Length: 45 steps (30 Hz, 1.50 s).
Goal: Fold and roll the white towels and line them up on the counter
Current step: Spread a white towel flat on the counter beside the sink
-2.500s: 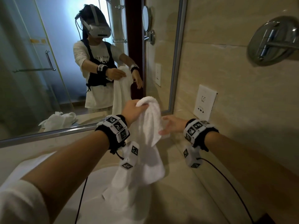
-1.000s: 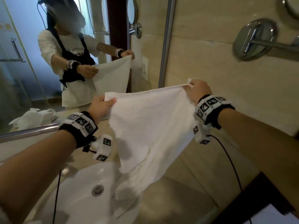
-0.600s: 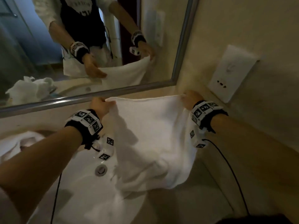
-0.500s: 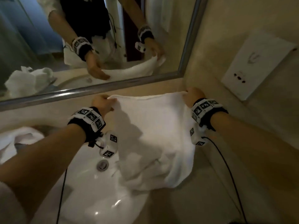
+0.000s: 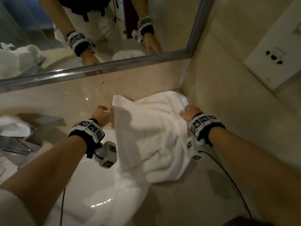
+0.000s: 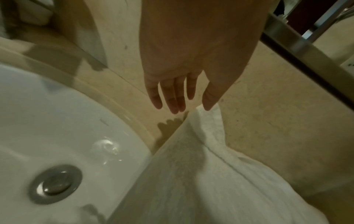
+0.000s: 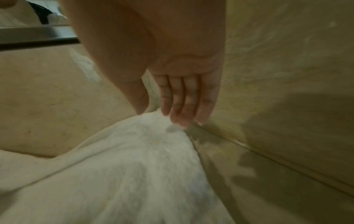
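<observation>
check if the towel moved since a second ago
Yes, downward: the towel was held above the mirror frame and now lies on the counter below it.

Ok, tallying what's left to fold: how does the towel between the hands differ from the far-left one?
The middle towel is opened out, lying on the counter and drooping into the sink; the left towel is a crumpled heap. The middle towel reaches the wall corner; the left towel sits across the sink. Both white, neither rolled.
</observation>
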Available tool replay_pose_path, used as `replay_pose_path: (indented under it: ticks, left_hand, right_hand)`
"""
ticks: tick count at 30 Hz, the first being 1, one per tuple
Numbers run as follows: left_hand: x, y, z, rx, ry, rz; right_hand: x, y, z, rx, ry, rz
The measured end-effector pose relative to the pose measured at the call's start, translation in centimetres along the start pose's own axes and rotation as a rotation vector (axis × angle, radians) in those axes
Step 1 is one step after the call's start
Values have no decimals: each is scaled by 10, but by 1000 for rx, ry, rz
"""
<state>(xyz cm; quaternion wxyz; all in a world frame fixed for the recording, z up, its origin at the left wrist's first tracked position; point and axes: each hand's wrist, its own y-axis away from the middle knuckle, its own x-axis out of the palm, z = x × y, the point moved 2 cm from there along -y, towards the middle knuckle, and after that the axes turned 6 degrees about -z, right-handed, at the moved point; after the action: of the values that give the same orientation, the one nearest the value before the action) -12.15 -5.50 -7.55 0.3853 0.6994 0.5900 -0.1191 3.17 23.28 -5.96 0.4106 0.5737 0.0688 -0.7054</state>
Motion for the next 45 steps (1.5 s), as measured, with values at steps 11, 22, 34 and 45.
replay_pose_path:
  ticks: [11, 22, 34, 45]
  left_hand:
    - [30, 83, 92, -172, -74, 533]
    - [73, 115, 138, -154, -118, 604]
    - [20, 89, 75, 240, 56, 253]
    - [26, 106, 36, 127, -24, 299]
  right_hand:
    - [68, 108, -60, 227, -113, 230]
    - [120, 138, -59, 237, -459, 104]
    - [-5, 122, -73, 172, -614, -150]
    - [-50, 119, -56, 23, -20, -119]
